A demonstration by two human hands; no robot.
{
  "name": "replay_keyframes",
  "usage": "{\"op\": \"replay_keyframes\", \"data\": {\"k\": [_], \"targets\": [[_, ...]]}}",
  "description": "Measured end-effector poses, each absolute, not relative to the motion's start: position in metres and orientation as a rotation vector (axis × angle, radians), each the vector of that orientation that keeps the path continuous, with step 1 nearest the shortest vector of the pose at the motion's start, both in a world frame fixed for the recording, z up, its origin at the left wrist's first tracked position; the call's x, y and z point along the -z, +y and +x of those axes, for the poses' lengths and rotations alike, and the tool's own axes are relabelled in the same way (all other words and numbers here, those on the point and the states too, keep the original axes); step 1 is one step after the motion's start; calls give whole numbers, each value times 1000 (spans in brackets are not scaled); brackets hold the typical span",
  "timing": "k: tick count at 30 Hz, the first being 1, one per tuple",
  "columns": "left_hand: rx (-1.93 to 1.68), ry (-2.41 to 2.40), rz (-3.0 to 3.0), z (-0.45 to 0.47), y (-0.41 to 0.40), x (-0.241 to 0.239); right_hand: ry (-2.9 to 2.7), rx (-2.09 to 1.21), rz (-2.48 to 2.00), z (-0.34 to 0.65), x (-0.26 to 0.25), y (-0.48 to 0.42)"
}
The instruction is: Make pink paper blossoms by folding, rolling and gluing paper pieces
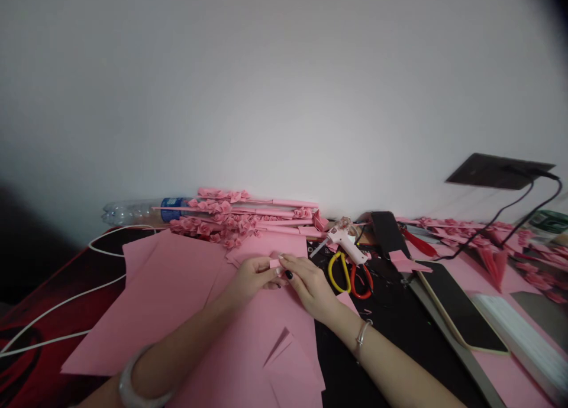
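Observation:
Both hands meet over sheets of pink paper (248, 343) in the middle of the table. Between their fingertips is a small piece of pink paper (275, 264), partly hidden by the fingers. My left hand (255, 276) pinches it from the left, thumb on top. My right hand (313, 287) closes on its right end, with the thumb and forefinger near the left thumb. Folded pink paper pieces (295, 366) lie just below the hands. Right of my right hand are scissors (339, 272) with one yellow and one red handle.
A pink glue gun (348, 245) lies behind the scissors. Pink paper flowers (217, 222) are heaped along the wall beside a clear plastic bottle (133, 211). On the right lie a phone (461, 307), a dark phone-like slab (388, 233) and a white box-shaped object (523, 337). White cable (53, 307) loops at left.

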State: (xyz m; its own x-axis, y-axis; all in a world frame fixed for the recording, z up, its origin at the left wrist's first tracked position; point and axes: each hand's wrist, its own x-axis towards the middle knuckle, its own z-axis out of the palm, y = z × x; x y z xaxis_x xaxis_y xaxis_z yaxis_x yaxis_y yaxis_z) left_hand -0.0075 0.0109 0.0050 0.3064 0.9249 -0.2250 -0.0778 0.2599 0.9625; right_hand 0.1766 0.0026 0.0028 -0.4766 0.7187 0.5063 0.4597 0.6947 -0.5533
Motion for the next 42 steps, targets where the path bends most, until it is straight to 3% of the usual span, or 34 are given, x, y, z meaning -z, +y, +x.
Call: {"op": "replay_keyframes", "data": {"k": [9, 18, 29, 42], "targets": [[-809, 923, 1208, -3, 8, -3, -2044, -648, -1149, 176, -3, 6], [-665, 924, 1325, -3, 9, -5, -2188, -891, -1005, 178, -7, 9], [-716, 904, 1235, -4, 7, -10, -1937, -732, -1036, 176, -3, 9], [-691, 904, 1281, -8, 9, -7, -1760, -919, -833, 169, -2, 6]]}}
